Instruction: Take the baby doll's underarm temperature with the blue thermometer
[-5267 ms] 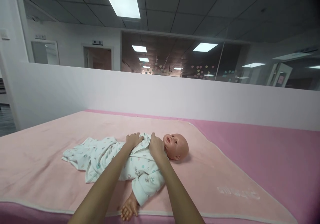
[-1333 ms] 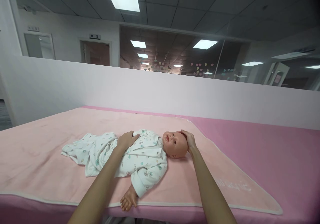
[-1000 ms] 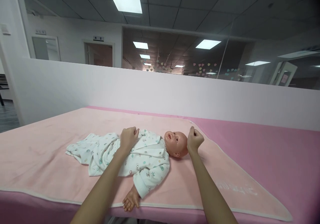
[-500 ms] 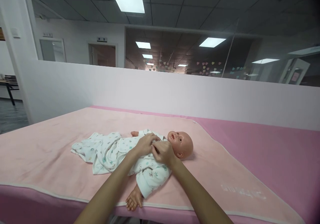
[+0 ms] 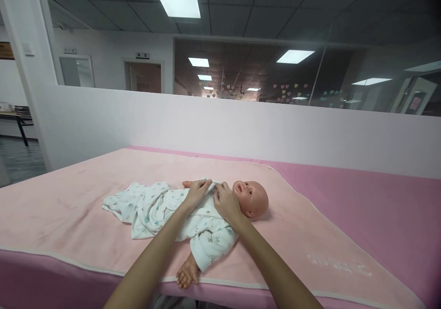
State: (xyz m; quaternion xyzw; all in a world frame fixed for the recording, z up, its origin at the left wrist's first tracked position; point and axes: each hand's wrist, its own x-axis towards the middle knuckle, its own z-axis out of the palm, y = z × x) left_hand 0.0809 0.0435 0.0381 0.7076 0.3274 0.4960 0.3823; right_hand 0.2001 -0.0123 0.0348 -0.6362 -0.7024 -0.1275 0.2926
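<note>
Both my left hand and my right hand are at the chest of a baby doll, working at the front of its white printed garment. I judge the step in hand to be handling the cloth near the neckline; any next move there calls for a light, even hold and care that the fabric does not bunch under the chin.

My left hand is nearly closed, its fingertips together at the front edge of the garment, seemingly pinching a raised bit of cloth. My right hand lies over the upper chest, just beside the chin, with its fingers curled and narrow; whether it grips cloth or merely rests on it I cannot tell, since its own back hides the thumb.

The doll lies on its back on a peach blanket over a pink mat, head to my right. Its near arm angles toward me, the doll's near hand at the blanket's front edge, while the doll's far hand shows beyond my left one. The garment's lower part spreads out to my left, creased.
</note>
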